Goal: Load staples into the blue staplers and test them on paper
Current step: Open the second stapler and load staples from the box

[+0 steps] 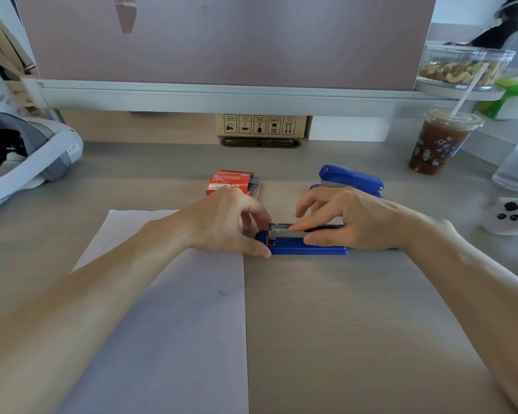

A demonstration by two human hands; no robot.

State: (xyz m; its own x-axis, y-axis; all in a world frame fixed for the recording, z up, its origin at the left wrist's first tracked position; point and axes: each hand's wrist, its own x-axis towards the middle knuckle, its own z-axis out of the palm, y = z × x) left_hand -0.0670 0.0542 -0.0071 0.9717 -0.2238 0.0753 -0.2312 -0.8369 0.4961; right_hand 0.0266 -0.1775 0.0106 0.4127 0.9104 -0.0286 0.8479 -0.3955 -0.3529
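Here the open blue stapler lies flat on the bench, its long axis running left to right, metal staple channel facing up, just right of the paper. The right hand lies over the channel from the right, index finger and thumb closed on it; probably it is seating staples. The left hand steadies the left end, thumb and fingers pinching the base. Both hands touch it, the right being nearer the channel. Farther off sit a red staple box and a second blue stapler. An iced drink stands far right.
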